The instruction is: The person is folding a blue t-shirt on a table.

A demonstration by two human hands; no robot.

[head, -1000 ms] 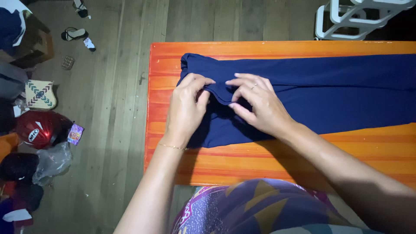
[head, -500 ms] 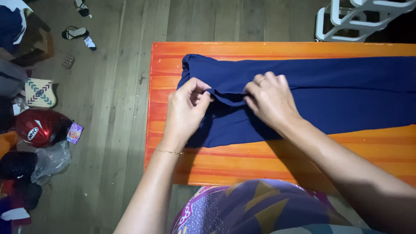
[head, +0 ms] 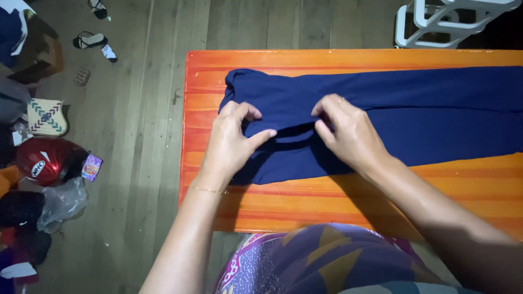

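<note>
A long navy blue cloth [head: 425, 117] lies spread across an orange wooden table [head: 338, 198], its left end folded over near the table's left edge. My left hand [head: 231, 141] pinches a fold of the cloth between thumb and fingers near that left end. My right hand [head: 351, 133] grips the same raised fold a little to the right, fingers curled into the fabric. A dark crease runs between the two hands.
A wooden plank floor lies left of the table. A red helmet [head: 46, 160], a clear plastic bag [head: 62, 201], a patterned woven bag [head: 46, 117] and sandals [head: 90, 40] lie on it. A white plastic frame [head: 452, 22] stands beyond the table's far edge.
Both hands have moved apart along the fold: the right hand slid right, the left stayed near the folded end. The fold between them is now stretched longer.
</note>
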